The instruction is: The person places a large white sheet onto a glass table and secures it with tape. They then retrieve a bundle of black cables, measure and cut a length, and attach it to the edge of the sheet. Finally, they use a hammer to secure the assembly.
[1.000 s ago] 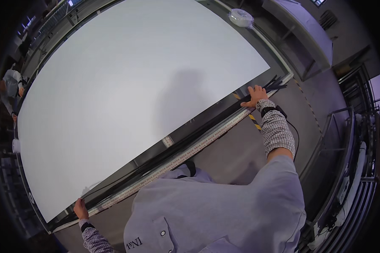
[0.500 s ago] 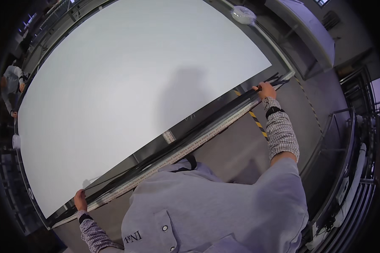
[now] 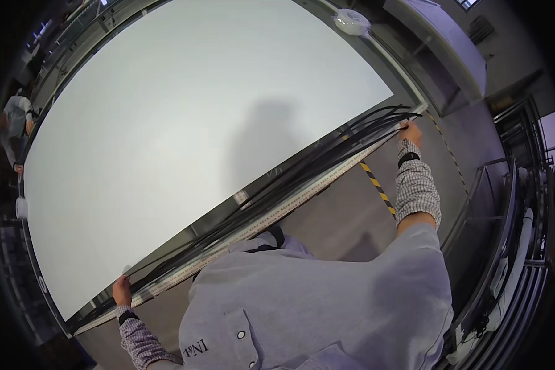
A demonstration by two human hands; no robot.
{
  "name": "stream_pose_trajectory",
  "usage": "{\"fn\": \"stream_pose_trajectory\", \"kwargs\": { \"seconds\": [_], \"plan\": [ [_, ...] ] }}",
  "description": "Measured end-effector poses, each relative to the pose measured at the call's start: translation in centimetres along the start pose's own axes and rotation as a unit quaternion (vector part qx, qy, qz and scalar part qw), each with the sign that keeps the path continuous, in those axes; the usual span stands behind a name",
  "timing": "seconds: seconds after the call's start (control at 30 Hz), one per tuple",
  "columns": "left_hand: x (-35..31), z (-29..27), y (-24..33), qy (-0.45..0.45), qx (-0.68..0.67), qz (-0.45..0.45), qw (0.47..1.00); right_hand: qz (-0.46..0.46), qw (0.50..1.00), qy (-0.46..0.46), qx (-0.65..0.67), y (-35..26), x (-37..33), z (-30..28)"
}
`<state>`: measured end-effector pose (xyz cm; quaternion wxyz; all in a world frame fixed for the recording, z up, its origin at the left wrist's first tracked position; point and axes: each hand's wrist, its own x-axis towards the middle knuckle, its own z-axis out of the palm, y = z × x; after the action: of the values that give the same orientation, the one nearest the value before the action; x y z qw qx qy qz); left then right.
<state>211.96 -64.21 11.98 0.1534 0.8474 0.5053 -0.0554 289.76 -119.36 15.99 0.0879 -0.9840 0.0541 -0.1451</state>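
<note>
A loose bundle of long, thin black strips [image 3: 302,171] runs slantwise along the near edge of a large table topped by a white sheet [image 3: 166,123]. At the lower left, my left hand [image 3: 122,291] is closed, with fingertips pinching a thin black strip near the bundle's left end. My right hand [image 3: 411,133] is at the right end of the bundle, by the table's corner, its fingers closed on the strips there; how many it grips is hidden. Between my hands the strips fan apart toward the right and lie over the pale marked edge rail [image 3: 283,213].
A clear-wrapped white roll [image 3: 352,23] sits on the far right rim. Another white roll [image 3: 22,208] is at the left edge, near a person [image 3: 16,123]. A metal rack [image 3: 505,296] stands on my right. Yellow-and-black tape [image 3: 378,188] marks the floor.
My right hand has moved right, to the strips' end near the corner. The strips there have spread and bowed upward. My left hand has shifted slightly right.
</note>
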Motion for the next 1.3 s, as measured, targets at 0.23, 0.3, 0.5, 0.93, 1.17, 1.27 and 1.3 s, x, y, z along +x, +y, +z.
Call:
{"fn": "stream_pose_trajectory", "kwargs": {
  "seconds": [0.23, 0.3, 0.5, 0.93, 1.17, 1.27, 1.3],
  "plan": [
    [-0.8, 0.1, 1.3, -0.008, -0.017, -0.016, 1.000, -0.129, 0.972, 0.110, 0.161, -0.5, 2.6, -0.8],
    [-0.7, 0.1, 0.5, -0.006, -0.070, -0.027, 0.997, -0.198, 0.972, 0.039, 0.123, -0.4, 2.9, 1.0],
    [-2.4, -0.8, -0.2, 0.078, -0.048, -0.006, 0.996, -0.301, 0.937, -0.076, 0.162, -4.1, 0.8, 7.8],
    [-8.4, -4.5, 0.1, 0.209, 0.004, -0.041, 0.977, -0.394, 0.913, -0.101, -0.001, -3.9, 2.1, 9.9],
    [-5.1, -13.8, -1.0, 0.167, -0.106, -0.089, 0.976, -0.405, 0.901, -0.140, -0.059, -7.2, 3.0, 5.0],
    [-0.7, -17.2, -3.6, 0.169, -0.130, -0.012, 0.977, -0.411, 0.891, -0.177, -0.077, -7.8, 5.1, 1.6],
    [-0.4, -17.9, -4.9, 0.167, -0.065, -0.037, 0.983, -0.422, 0.883, -0.188, -0.082, -9.3, 6.1, 0.6]
  ]
}}
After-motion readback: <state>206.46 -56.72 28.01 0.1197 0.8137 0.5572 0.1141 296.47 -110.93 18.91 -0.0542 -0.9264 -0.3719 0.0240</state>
